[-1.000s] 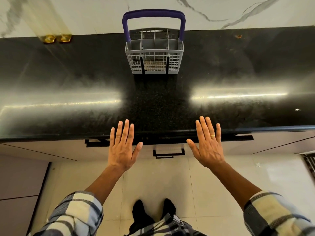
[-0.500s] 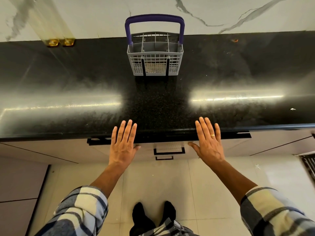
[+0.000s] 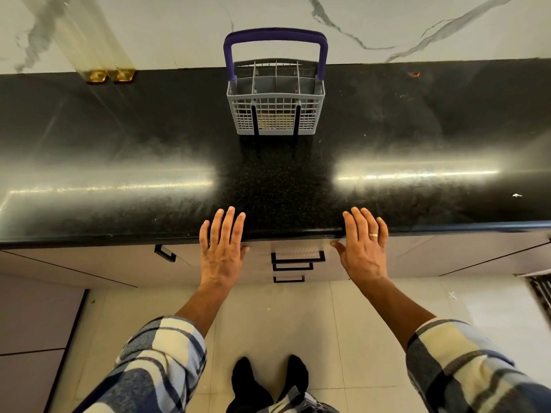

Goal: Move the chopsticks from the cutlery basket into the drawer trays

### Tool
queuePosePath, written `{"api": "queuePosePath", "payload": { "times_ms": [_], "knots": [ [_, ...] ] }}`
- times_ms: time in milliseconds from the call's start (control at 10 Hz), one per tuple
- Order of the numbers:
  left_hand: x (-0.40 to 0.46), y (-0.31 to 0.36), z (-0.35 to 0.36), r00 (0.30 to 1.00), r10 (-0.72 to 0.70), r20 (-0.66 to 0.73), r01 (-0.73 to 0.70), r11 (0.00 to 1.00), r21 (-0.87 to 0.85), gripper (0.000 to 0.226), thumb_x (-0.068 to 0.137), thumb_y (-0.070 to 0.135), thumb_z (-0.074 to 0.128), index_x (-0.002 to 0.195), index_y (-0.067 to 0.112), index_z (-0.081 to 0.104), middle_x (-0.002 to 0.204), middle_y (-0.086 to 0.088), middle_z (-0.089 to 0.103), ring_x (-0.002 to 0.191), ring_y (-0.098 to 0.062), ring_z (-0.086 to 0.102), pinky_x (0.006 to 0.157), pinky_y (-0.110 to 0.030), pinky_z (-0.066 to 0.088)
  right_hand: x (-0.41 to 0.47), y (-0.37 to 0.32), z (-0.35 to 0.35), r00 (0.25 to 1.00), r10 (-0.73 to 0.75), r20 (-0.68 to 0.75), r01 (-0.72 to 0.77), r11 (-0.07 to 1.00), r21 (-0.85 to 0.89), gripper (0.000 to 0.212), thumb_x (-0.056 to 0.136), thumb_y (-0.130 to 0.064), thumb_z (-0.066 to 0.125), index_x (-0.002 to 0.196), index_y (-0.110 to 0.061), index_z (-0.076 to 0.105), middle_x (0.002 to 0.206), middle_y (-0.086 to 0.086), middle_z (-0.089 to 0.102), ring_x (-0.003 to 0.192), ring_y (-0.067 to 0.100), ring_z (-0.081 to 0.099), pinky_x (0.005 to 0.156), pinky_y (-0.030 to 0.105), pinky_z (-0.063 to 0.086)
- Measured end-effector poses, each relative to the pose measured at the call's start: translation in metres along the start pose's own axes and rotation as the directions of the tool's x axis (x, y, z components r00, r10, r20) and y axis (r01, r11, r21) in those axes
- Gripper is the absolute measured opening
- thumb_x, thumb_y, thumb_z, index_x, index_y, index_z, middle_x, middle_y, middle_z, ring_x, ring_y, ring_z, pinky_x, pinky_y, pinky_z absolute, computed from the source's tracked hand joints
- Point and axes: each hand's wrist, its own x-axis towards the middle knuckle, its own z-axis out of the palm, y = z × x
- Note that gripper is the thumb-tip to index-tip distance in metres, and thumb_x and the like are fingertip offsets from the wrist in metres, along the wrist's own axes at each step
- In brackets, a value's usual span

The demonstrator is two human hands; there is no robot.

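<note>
Black speckled stone makes up the counter (image 3: 119, 162), and both hands hover flat at its near edge, palms down. The left hand (image 3: 222, 248) has its fingers spread and straight, grasping nothing; the right hand (image 3: 365, 248), with a ring (image 3: 373, 234) on one finger, is likewise splayed and empty. Their fingertips lie over the counter's rim, though whether they touch it cannot be told.

Well beyond the hands, and roughly midway between them, the grey basket (image 3: 275, 111) stands upright at the back of the counter, close to the marble wall (image 3: 417, 22). Its purple handle (image 3: 275, 35) arches over the top. Dividers split the inside into compartments; something pale shows through the front mesh low down, but no chopsticks can be made out for certain.

Between the two hands and below them, three black drawer pulls (image 3: 293, 265) are stacked on the pale cabinet front, all drawers closed. Plaid sleeves (image 3: 161, 356) cover both forearms.
</note>
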Motion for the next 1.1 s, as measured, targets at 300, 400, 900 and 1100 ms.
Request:
{"api": "queuePosePath", "payload": {
  "times_ms": [300, 400, 900, 1100],
  "knots": [
    [0.005, 0.009, 0.009, 0.994, -0.074, -0.074, 0.073, 0.997, -0.012, 0.087, 0.078, 0.012, 0.072, 0.150, 0.019, 0.023, 0.153, -0.010, 0.025, 0.142, -0.032, 0.025, 0.114, -0.054, 0.021, 0.013, -0.001, 0.000, 0.999, 0.042, 0.004, -0.043, 0.999, 0.033, 0.072, 0.073, -0.026, 0.083, 0.133, -0.012, 0.047, 0.133, 0.014, 0.044, 0.130, 0.034, 0.032, 0.108, 0.052, 0.024],
    [0.005, 0.010, 0.012, 0.992, -0.082, -0.100, 0.081, 0.997, -0.015, 0.087, 0.076, 0.001, 0.069, 0.148, 0.019, 0.025, 0.151, -0.010, 0.027, 0.141, -0.033, 0.028, 0.113, -0.054, 0.022, 0.017, -0.001, 0.000, 0.999, 0.037, -0.010, -0.037, 0.999, 0.019, 0.070, 0.070, -0.023, 0.083, 0.130, -0.012, 0.048, 0.129, 0.013, 0.043, 0.124, 0.034, 0.035, 0.104, 0.051, 0.026],
    [0.003, 0.008, 0.004, 0.997, -0.071, -0.003, 0.071, 0.997, -0.044, 0.088, 0.080, 0.020, 0.066, 0.153, 0.018, 0.018, 0.159, -0.011, 0.021, 0.147, -0.032, 0.017, 0.118, -0.052, 0.008, 0.020, -0.005, -0.010, 0.997, 0.043, 0.057, -0.046, 0.998, 0.053, 0.079, 0.071, -0.061, 0.072, 0.129, -0.017, 0.041, 0.131, 0.011, 0.035, 0.130, 0.034, 0.030, 0.109, 0.048, 0.015],
    [0.002, -0.002, -0.012, 0.995, 0.039, 0.092, -0.029, 0.994, -0.101, 0.075, 0.096, 0.059, 0.026, 0.155, 0.018, 0.004, 0.163, -0.010, 0.006, 0.151, -0.027, -0.002, 0.121, -0.050, 0.005, 0.018, -0.012, -0.027, 0.981, -0.035, 0.193, 0.019, 0.996, 0.083, 0.096, 0.087, -0.082, 0.021, 0.153, -0.014, 0.024, 0.161, 0.017, 0.019, 0.151, 0.033, 0.007, 0.122, 0.050, 0.006]
  ]
}}
